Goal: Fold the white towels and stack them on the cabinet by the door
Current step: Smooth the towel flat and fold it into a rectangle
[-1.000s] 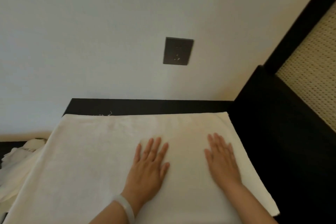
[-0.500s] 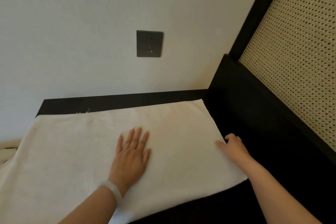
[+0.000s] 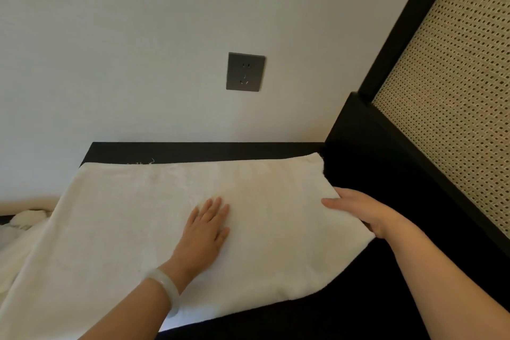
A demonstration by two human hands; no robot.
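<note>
White towel [image 3: 124,215] under flat left hand [image 3: 205,232], edge in right hand [image 3: 361,210]

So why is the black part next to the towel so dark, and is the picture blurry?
Head view: the light is dim and soft, so the black surface shows almost no detail; the white towel is evenly lit, without glare; everything looks slightly soft.

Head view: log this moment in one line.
left hand: flat, pressing on white towel | right hand: grips towel's right edge | white towel: spread on dark surface | fold: not yet made
</note>
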